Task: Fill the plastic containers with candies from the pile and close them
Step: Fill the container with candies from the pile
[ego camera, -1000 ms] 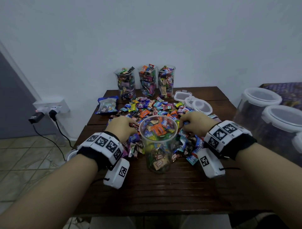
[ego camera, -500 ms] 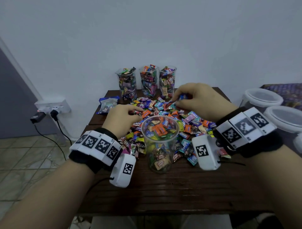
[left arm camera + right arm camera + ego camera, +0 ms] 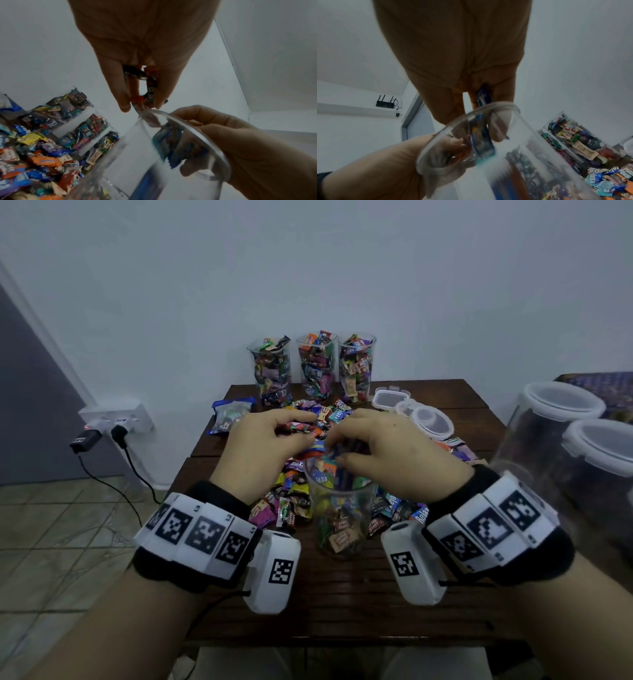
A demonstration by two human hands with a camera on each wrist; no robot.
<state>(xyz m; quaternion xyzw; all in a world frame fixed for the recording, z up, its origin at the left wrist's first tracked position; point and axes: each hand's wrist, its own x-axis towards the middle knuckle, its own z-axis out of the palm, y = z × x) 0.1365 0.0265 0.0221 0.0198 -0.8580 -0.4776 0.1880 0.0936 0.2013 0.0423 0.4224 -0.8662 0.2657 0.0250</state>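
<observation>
Hands meet above the clear container (image 3: pixel 337 518): left hand (image 3: pixel 263 446) pinches red-wrapped candies (image 3: pixel 150 86) just outside its rim, right hand (image 3: pixel 387 453) pinches seemingly blue candies (image 3: pixel 483 97) over its mouth.

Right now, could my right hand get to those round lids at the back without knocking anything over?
Probably yes. The right hand holds candies over the open container; the lids lie to its right, with only flat loose candies between.
</observation>
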